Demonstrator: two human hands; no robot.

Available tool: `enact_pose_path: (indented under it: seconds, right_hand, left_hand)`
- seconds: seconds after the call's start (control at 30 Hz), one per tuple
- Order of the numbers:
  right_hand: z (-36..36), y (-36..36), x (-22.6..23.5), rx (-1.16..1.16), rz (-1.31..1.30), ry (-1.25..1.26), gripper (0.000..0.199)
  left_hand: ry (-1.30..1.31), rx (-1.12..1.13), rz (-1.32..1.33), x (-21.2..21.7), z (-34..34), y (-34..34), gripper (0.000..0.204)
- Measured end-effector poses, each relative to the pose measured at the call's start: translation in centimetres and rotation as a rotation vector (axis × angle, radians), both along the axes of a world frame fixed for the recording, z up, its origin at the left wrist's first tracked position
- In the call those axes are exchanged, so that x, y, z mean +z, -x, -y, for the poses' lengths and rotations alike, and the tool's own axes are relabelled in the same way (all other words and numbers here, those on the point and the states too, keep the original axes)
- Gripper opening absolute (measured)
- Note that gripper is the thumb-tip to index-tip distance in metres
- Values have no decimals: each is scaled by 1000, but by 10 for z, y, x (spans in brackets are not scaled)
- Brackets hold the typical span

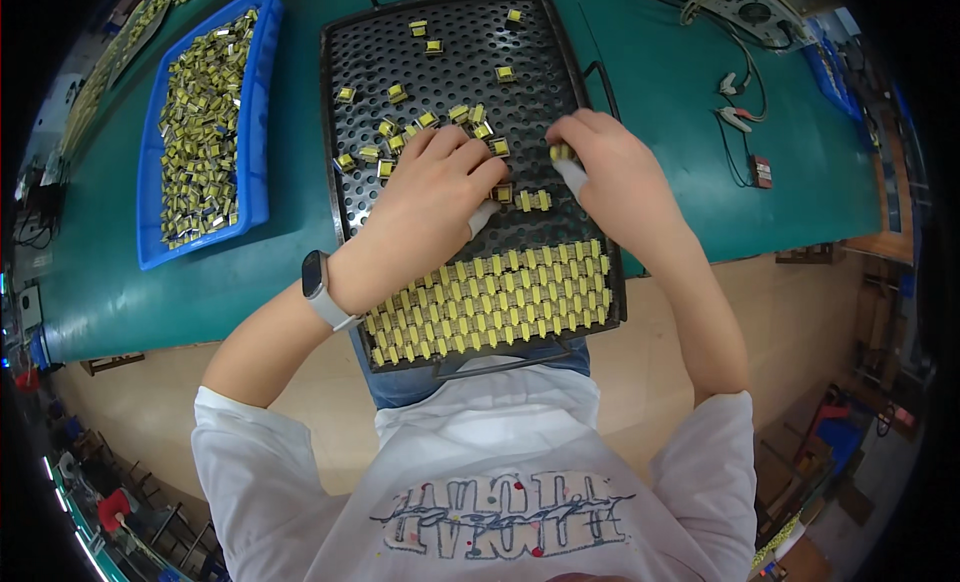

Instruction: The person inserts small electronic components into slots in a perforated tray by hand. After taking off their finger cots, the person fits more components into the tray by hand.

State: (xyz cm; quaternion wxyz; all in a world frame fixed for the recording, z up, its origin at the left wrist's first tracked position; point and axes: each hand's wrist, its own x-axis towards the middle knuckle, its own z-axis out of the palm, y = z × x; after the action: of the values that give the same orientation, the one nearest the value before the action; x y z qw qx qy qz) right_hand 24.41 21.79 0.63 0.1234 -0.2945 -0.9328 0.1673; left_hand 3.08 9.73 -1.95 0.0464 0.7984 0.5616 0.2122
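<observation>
A black perforated tray (pixel 455 62) lies in front of me, its near end over my lap. Tight rows of small yellow-taped transformers (pixel 490 297) fill its near part; several loose ones (pixel 397 93) are scattered over the far part. My left hand (pixel 435 187) is closed low over the tray's middle, thumb and index finger about a small transformer (pixel 502 194). Just right of it, a short row of transformers (pixel 534 201) stands on the tray. At the tray's right side my right hand (pixel 615 177) pinches another small transformer (pixel 561 153). Both thumbs wear white covers.
A blue bin (pixel 258 132) heaped with the same transformers stands to the left on the green table (pixel 660 72). On the right lie clip leads (pixel 735 117) beside a boxy device (pixel 750 10). Wire handles (pixel 603 87) stick out from the tray's edges.
</observation>
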Motion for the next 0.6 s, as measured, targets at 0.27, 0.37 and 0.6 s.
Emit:
enact_pose_path:
  seconds: [0.27, 0.37, 0.6]
  right_hand:
    - [24, -21, 2, 63, 24, 192, 43]
    - [26, -21, 3, 71, 5, 221, 45]
    - [27, -24, 1, 111, 0, 221, 45]
  left_hand:
    - [41, -9, 65, 5, -4, -3, 35]
    - [46, -16, 70, 7, -3, -2, 34]
    - [47, -3, 26, 8, -3, -4, 32]
